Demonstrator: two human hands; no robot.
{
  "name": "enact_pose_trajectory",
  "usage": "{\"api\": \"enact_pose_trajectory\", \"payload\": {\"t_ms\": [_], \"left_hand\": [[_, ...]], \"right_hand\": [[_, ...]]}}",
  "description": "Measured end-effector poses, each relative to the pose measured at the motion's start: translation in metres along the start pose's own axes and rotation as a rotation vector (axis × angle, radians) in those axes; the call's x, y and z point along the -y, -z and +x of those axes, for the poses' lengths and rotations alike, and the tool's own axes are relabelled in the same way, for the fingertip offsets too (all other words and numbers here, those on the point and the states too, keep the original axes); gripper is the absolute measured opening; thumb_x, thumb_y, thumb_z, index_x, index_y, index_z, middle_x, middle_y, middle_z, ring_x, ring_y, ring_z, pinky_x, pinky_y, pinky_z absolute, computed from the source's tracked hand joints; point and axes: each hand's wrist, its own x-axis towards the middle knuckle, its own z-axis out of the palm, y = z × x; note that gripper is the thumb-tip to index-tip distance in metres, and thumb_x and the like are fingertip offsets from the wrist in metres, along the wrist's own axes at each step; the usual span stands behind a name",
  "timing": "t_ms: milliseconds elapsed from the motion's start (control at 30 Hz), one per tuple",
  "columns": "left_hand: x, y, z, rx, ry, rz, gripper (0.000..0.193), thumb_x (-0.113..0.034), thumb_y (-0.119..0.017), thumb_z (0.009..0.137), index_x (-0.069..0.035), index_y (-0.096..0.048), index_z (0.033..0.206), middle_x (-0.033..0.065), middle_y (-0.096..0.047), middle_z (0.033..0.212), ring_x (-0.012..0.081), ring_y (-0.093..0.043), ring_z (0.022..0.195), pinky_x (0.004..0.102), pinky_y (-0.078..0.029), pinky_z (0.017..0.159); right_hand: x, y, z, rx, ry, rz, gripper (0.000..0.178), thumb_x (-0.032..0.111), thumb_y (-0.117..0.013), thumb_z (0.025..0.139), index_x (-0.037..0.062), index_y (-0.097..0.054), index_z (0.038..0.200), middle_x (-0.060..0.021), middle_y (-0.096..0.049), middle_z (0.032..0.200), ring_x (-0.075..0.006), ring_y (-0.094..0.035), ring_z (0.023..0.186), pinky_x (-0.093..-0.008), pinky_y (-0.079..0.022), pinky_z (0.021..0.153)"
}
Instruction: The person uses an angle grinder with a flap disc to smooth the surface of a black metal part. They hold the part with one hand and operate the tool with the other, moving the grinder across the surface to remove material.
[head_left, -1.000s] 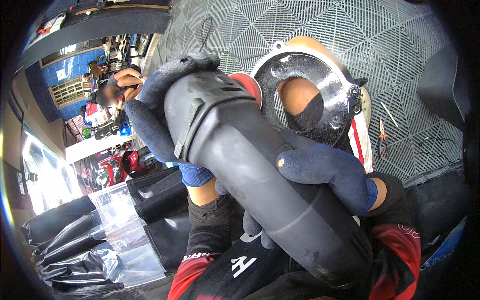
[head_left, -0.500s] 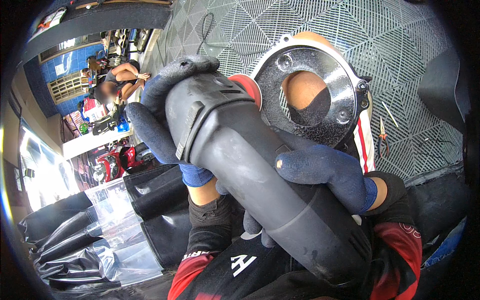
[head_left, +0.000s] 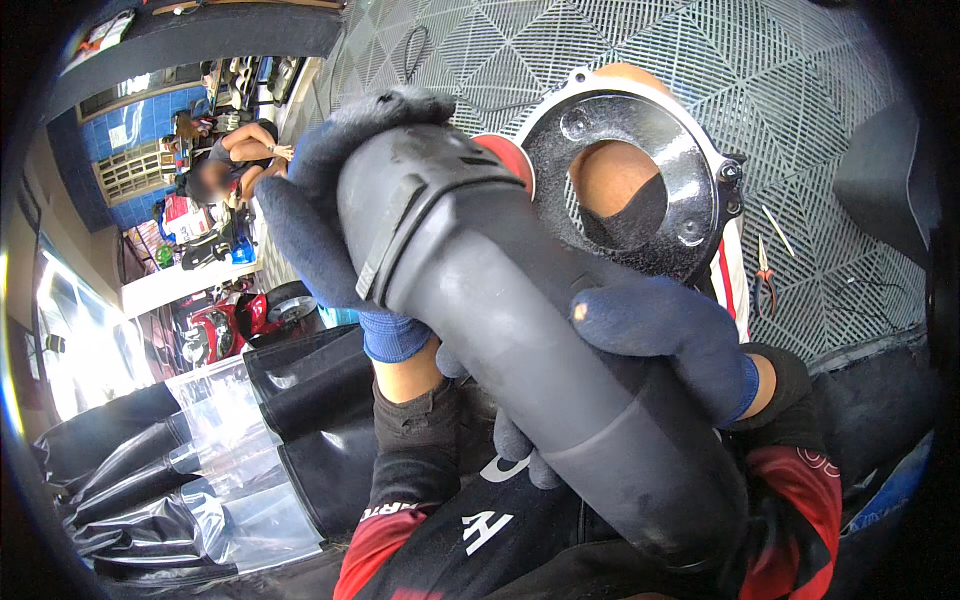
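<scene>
A thick black bent duct (head_left: pixel 540 340), with a strap-like band round its upper end, lies slantwise across my lap. My left hand (head_left: pixel 315 205), in a dark blue knit glove, wraps round that upper end. In a matching glove with a small worn spot at the thumb tip, my right hand (head_left: pixel 660 335) clasps the duct's middle; some of its fingertips show beneath. Beyond the duct is a shiny black ring-shaped housing (head_left: pixel 685 165) with a pale rim and a large round hole, through which a bare knee shows. The edge of a red round part (head_left: pixel 512 160) peeks out beside the duct.
Pliers (head_left: pixel 764 280) and a thin white stick (head_left: pixel 778 230) lie on the grey grid floor (head_left: pixel 480 50) at the right. A black curved panel (head_left: pixel 885 185) stands further right. At the left are black and clear sheeting (head_left: pixel 230 440), a red motorcycle (head_left: pixel 225 320) and a seated person (head_left: pixel 235 165).
The duct and both gloved hands have shifted slightly to the right. My right thumb sits a little further right and higher on the duct. Both hands keep their hold.
</scene>
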Motion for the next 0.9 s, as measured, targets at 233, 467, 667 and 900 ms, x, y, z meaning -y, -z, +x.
{"api": "enact_pose_trajectory", "payload": {"t_ms": [233,467,667,900], "left_hand": [[-0.011,0.015,-0.015,-0.054,-0.038,0.504,0.081,-0.058,-0.02,0.103,0.01,-0.062,0.114,0.0287,-0.066,0.112,0.0428,-0.065,0.104,0.0544,-0.05,0.098],[-0.009,0.014,-0.02,-0.013,-0.109,0.471,0.082,-0.058,-0.019,0.103,0.01,-0.063,0.112,0.0287,-0.067,0.11,0.0422,-0.065,0.103,0.0537,-0.05,0.097],[-0.009,0.023,-0.027,-0.058,-0.129,0.473,0.082,-0.058,-0.018,0.103,0.011,-0.064,0.111,0.0293,-0.067,0.109,0.0431,-0.064,0.103,0.055,-0.05,0.096],[-0.005,0.02,-0.025,0.02,-0.143,0.413,0.085,-0.061,-0.019,0.102,0.011,-0.064,0.11,0.0296,-0.067,0.108,0.0425,-0.064,0.104,0.0535,-0.051,0.095]], "right_hand": [[-0.008,0.0,0.002,-0.023,0.016,-0.039,0.072,0.043,-0.057,0.093,-0.0102,-0.04,0.137,-0.0293,-0.065,0.103,-0.0332,-0.071,0.082,-0.0389,-0.06,0.075],[-0.005,-0.004,0.007,0.015,-0.044,-0.013,0.072,0.042,-0.058,0.093,-0.007,-0.035,0.141,-0.0291,-0.064,0.106,-0.0337,-0.071,0.083,-0.0408,-0.06,0.075],[-0.003,-0.013,0.01,0.01,-0.025,-0.001,0.07,0.04,-0.057,0.094,-0.0054,-0.033,0.142,-0.0299,-0.063,0.108,-0.0356,-0.071,0.084,-0.0428,-0.06,0.078],[-0.006,-0.008,0.012,0.016,-0.058,0.025,0.07,0.04,-0.056,0.094,-0.0087,-0.035,0.14,-0.0312,-0.064,0.106,-0.0352,-0.071,0.084,-0.0419,-0.061,0.077]]}}
